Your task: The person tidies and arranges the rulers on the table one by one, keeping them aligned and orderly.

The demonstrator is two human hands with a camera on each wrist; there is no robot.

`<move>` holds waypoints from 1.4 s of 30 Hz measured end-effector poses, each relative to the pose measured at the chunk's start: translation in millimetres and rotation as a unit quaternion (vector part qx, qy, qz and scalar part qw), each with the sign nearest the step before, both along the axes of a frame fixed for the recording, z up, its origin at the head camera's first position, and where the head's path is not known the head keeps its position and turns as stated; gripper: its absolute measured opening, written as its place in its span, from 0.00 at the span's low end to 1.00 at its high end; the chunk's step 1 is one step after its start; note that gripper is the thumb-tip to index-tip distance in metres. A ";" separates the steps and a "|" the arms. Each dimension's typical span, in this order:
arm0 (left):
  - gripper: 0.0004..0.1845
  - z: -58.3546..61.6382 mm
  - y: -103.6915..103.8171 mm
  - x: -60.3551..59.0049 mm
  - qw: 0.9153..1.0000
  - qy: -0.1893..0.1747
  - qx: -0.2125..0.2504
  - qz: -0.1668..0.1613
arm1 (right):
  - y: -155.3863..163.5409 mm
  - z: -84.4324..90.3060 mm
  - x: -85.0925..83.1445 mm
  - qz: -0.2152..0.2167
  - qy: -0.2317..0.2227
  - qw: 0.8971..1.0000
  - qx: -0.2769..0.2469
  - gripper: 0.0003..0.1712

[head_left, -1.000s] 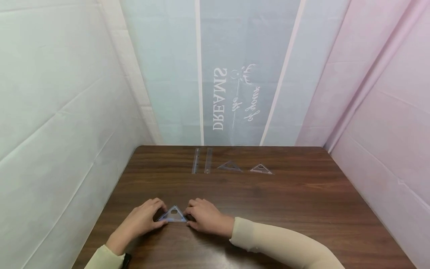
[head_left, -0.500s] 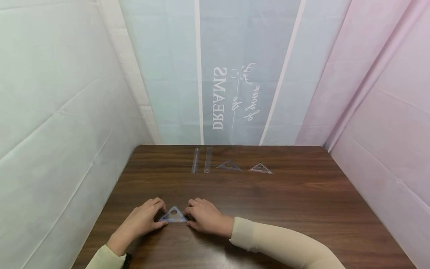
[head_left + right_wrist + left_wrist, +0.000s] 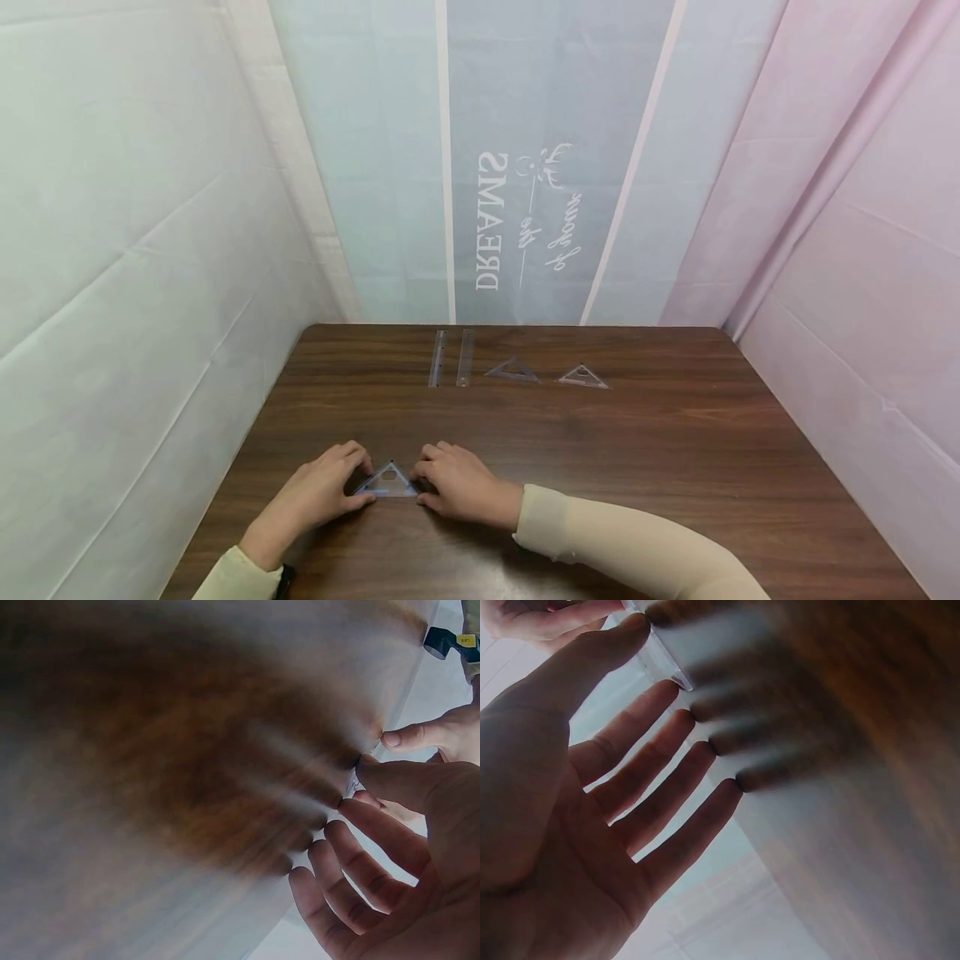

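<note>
Both hands rest on the table [image 3: 675, 467] near its front edge, the left hand [image 3: 315, 492] and right hand [image 3: 461, 483] each pinching a corner of a clear set square [image 3: 387, 482] lying flat between them. It is not yet lifted or moved; two rulers [image 3: 450, 358] and two more set squares [image 3: 547, 372] lie untouched at the far edge.

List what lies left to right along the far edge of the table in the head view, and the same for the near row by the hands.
Far row: two clear rulers side by side → set square → another set square. Near row: left hand → clear triangle → right hand.
</note>
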State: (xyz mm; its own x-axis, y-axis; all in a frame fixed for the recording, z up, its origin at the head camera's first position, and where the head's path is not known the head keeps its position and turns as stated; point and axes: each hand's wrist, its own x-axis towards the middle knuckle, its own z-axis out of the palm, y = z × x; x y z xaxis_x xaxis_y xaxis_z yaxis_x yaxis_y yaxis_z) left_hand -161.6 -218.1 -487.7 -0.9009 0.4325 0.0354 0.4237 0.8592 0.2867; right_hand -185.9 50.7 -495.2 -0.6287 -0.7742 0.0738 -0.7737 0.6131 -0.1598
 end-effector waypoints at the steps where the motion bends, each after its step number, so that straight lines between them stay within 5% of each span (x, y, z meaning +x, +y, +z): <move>1: 0.18 -0.2 0.2 -0.3 1.000 -0.003 0.002 0.003 | 0.3 -0.1 0.1 0.001 0.000 1.000 0.000 0.15; 8: 0.18 2.5 5.6 -4.0 0.999 -0.024 0.011 0.022 | 5.2 -1.2 -0.2 0.003 -0.024 1.000 -0.011 0.19; 14: 0.20 7.9 18.6 -11.4 1.000 -0.013 0.022 0.007 | 14.5 0.9 -1.5 -0.012 -0.056 0.998 -0.025 0.20; 21: 0.27 18.7 39.5 -27.3 0.999 -0.019 0.031 -0.007 | 31.4 4.6 -12.5 -0.041 -0.042 0.997 -0.045 0.24; 35: 0.35 43.7 87.8 -80.7 0.998 -0.028 0.046 -0.043 | 81.6 16.3 -45.9 -0.115 -0.053 0.988 -0.092 0.30; 42: 0.36 40.1 108.5 -112.4 0.996 -0.049 0.065 -0.046 | 107.4 18.0 -64.6 -0.155 -0.056 0.980 -0.113 0.32</move>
